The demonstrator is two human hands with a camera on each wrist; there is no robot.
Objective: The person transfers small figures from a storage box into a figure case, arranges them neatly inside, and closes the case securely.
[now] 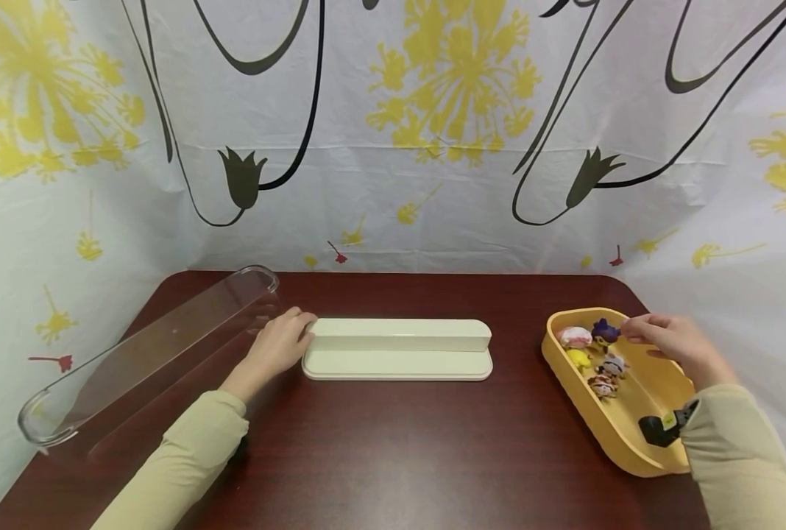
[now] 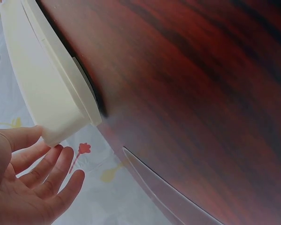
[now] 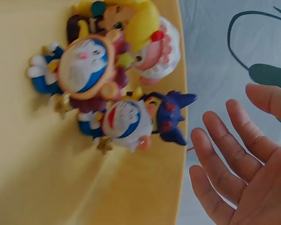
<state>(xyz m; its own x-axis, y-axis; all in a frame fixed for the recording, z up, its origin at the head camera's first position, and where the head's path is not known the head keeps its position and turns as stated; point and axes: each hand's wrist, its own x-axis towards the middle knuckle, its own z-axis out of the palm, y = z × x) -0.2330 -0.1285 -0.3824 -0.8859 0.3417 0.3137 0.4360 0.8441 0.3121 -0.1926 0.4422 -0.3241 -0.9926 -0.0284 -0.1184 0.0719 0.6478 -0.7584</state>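
Cream stand [image 1: 398,364], long and low, lying mid-way across the dark red-brown surface [image 1: 393,449], stepped like a shallow stair: flat plate in front, raised ledge behind. At its left end, the left hand [image 1: 280,340], grip slack, thumb and fingertips lightly against the rounded corner rather than wrapped around it, probably to steady it. At the far end of a yellow tray [image 1: 645,397] on the right, the right hand [image 1: 681,344], fingers loosely parted, nothing in its grip, just beside a purple-eared figure [image 1: 605,335] and apparently not touching it. In the tray, five small toy figures [image 1: 610,366] in all, clustered toward the far left, likely kept from rolling away by the raised walls. Round heads, bright colours, a frilled mane on one; seemingly moulded plastic. Tray smooth, with rounded corners. To the left, a long transparent cover [image 1: 161,350], rigid-looking and round-ended, laid at a slant, perhaps to be out of the arms' way. Across the surface, streaky wood grain with a soft sheen
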